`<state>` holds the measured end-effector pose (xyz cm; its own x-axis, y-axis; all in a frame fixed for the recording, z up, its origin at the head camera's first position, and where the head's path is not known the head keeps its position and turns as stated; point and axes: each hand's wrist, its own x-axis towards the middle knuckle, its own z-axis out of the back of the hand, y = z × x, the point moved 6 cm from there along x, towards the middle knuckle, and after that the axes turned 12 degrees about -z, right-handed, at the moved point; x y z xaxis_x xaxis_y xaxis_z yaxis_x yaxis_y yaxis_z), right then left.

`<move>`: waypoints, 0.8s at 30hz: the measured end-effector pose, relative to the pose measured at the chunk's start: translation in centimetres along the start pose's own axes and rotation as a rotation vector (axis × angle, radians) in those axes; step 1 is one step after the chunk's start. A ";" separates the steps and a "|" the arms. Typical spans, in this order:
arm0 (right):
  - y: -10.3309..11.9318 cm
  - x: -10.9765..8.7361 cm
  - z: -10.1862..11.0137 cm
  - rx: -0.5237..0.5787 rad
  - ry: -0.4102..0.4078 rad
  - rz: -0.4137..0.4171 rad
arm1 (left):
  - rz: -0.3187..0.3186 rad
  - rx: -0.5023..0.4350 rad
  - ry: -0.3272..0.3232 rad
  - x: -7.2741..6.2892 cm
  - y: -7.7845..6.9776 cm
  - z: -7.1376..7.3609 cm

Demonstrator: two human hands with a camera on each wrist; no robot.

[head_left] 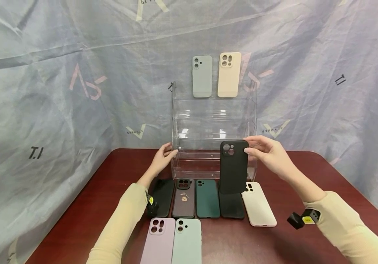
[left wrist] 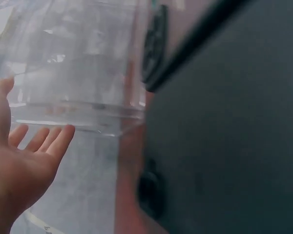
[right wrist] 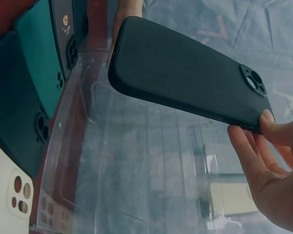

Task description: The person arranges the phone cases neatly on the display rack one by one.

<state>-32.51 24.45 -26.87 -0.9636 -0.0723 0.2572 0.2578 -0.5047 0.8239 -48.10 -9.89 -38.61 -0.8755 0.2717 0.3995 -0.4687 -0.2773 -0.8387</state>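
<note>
My right hand (head_left: 271,156) pinches a black phone case (head_left: 233,168) near its upper right corner, thumb on the back face. The case hangs upright, camera cutouts at the top, in front of the lower tiers of a clear acrylic display rack (head_left: 215,145). In the right wrist view the held case (right wrist: 180,73) stands apart from the rack. My left hand (head_left: 160,159) is at the rack's left side, fingers extended; the left wrist view shows its fingertips close to the clear panel, contact uncertain. A grey-blue case (head_left: 202,79) and a cream case (head_left: 229,77) stand on the top tier.
Before the rack lie a black case (head_left: 164,198), a brown printed case (head_left: 183,205), a green case (head_left: 208,200), a dark case (head_left: 232,209) and a white case (head_left: 260,205). Nearer are a lilac case (head_left: 158,242) and a pale mint case (head_left: 187,242). Grey cloth (head_left: 43,110) hangs behind.
</note>
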 end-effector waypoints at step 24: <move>1.6 5.5 3.7 0.173 -0.132 0.120 | -0.012 -0.023 -0.079 2.2 -1.4 0.6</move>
<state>-37.12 26.40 -22.26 -0.9106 -0.0039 0.4133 0.3894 -0.3432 0.8547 -49.46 -9.51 -36.36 -0.8767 0.2015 0.4368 -0.4774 -0.2532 -0.8414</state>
